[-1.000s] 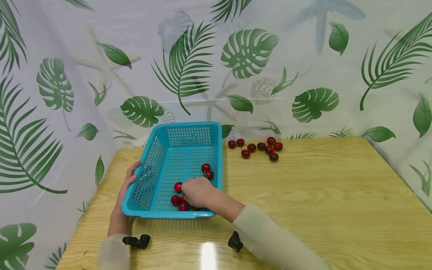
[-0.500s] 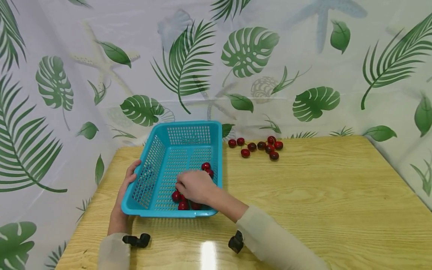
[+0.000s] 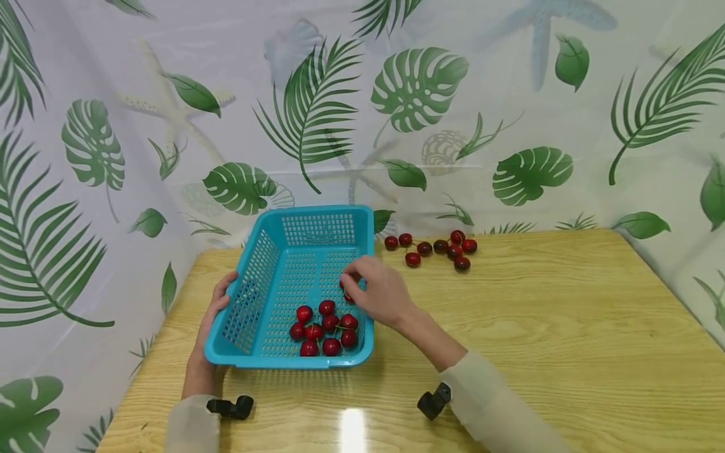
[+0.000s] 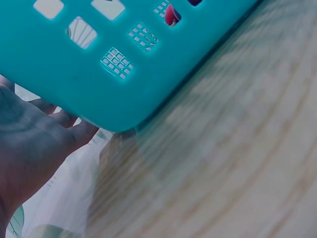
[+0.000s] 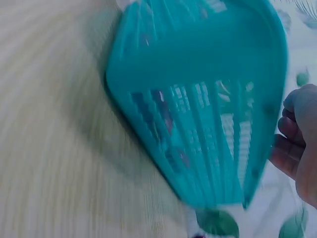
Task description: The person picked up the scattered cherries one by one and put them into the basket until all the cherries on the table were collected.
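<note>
The bench (image 3: 538, 321) leaves my arm room rightward. The basket (image 3: 272, 363) sits near its left edge, my left hand (image 3: 211, 314) gripping the rim, likely to steady it. My right hand (image 3: 385, 291) hovers over the right rim, fingers curled; whether they pinch anything, I can't tell. Inside, cherries (image 3: 330, 323) bunch near right; loose cherries (image 3: 455, 251) lie toward the back edge.

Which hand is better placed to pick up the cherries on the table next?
Likely the right hand: it is at the basket's right side, nearer the loose cherries. The left hand holds the basket's left side, with the basket between it and those cherries.
</note>
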The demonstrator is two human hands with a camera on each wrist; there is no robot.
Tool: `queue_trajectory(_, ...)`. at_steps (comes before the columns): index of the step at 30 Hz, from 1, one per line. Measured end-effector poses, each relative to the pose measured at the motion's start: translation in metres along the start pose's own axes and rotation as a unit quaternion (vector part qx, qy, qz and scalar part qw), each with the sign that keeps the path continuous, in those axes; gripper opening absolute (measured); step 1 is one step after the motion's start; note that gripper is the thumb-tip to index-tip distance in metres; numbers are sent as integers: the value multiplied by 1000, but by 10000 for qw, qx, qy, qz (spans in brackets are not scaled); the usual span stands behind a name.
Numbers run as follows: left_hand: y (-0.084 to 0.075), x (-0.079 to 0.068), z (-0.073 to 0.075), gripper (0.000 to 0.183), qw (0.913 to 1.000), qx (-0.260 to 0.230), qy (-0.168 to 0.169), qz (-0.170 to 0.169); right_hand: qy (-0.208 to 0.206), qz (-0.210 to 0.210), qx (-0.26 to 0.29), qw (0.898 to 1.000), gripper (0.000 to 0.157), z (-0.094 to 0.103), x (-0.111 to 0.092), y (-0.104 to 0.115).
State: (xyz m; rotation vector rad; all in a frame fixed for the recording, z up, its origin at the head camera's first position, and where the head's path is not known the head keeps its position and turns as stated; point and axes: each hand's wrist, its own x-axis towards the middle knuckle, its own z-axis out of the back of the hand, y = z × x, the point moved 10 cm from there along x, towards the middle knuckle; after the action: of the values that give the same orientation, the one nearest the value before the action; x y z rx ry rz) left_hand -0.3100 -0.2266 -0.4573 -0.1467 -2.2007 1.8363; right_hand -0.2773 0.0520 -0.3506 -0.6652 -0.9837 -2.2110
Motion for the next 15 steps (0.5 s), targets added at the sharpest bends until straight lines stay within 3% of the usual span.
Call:
queue_trajectory(6,5,2,-2,52,9993,210,-112,299,-689,-907,116,9934,7,49,-23,-52)
queue_trajectory(11,3,0,0,50,9995,191,-143,205,-945,-1763,240,9795,11,83,-50,-87)
queue_trajectory(15,1,-5,2,48,9997,54,-184,144,-977,-2277,22,9688,15,105,-63,-108)
